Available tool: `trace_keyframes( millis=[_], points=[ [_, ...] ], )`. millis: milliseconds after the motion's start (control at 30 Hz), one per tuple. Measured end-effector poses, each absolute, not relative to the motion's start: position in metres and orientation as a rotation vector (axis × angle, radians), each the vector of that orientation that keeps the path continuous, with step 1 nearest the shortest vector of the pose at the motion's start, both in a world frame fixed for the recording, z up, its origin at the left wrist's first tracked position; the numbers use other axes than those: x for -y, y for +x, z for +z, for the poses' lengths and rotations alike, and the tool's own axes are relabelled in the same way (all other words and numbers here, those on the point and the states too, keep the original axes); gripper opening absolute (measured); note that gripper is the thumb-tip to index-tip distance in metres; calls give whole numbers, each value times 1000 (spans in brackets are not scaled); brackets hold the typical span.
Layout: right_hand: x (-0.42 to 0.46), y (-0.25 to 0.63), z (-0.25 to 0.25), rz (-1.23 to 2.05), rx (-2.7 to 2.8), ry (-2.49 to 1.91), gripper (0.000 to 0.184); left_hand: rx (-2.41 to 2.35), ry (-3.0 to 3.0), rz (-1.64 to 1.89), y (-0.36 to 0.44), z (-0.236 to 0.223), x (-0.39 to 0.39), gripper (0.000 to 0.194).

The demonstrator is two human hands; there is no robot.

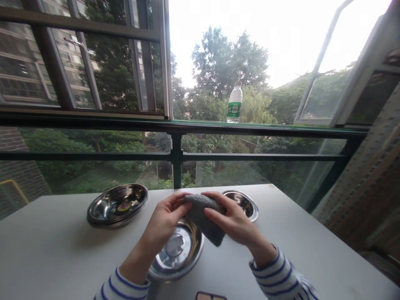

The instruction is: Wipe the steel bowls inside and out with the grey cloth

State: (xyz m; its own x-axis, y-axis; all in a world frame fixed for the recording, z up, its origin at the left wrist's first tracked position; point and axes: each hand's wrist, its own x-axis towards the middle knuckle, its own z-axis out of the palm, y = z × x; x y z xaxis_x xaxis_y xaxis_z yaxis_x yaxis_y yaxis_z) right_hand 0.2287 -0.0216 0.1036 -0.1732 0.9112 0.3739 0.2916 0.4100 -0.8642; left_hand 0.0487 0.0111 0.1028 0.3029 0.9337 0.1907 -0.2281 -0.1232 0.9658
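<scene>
A folded grey cloth (204, 212) is held up above the table, its lower end hanging down to the right. My left hand (165, 218) pinches its left upper edge between thumb and fingers. On the other side, my right hand (233, 216) grips the cloth with the thumb in front and the fingers over the top. Below sits a shiny steel bowl (197, 259), partly hidden by the cloth and my left hand. Behind my right hand a smaller steel bowl (255, 215) shows in part.
Stacked steel bowls (93, 218) stand tilted at the left of the white table (56, 250). At the near edge lies a dark-rimmed flat object (211, 296), cut off by the frame. A green-labelled bottle (234, 106) stands by the dark railing (268, 132) at the open window.
</scene>
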Motion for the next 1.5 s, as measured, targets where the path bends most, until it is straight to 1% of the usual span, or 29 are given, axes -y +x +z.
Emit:
trace_keyframes(
  millis=[100, 133, 267, 400, 533, 633, 800, 900, 1100, 1233, 1500],
  points=[
    [27, 225, 98, 881, 1634, -987, 49, -699, 1315, 1149, 50, 101, -11, 25],
    [28, 223, 94, 890, 1585, -980, 49, -706, 1345, 1140, 50, 101, -12, 27],
    [33, 221, 78, 840, 1371, -1040, 37, -903, 1586, 1133, 51, 100, -13, 37],
    [40, 229, 58, 729, 1208, -1129, 36, -1077, 1755, 1139, 44, 101, -9, 44],
    [45, 237, 41, 776, 1061, -1146, 40, -1137, 1944, 1014, 31, 95, 3, 37],
    [45, 241, 34, 867, 945, -1126, 45, -1142, 2329, 889, 19, 82, 17, 26],
    [45, 246, 31, 979, 800, -1092, 50, -990, 2996, 910, 10, 51, 40, 26],
    [46, 246, 30, 1005, 775, -1086, 49, -900, 3208, 939, 12, 35, 47, 25],
    [49, 236, 29, 1070, 791, -1099, 49, -863, 3292, 878, 10, 29, 49, 29],
    [50, 233, 31, 1105, 799, -1098, 51, -898, 3218, 905, 8, 40, 45, 26],
    [50, 233, 29, 1122, 791, -1088, 54, -999, 3086, 983, 4, 57, 27, 26]
  ],
)
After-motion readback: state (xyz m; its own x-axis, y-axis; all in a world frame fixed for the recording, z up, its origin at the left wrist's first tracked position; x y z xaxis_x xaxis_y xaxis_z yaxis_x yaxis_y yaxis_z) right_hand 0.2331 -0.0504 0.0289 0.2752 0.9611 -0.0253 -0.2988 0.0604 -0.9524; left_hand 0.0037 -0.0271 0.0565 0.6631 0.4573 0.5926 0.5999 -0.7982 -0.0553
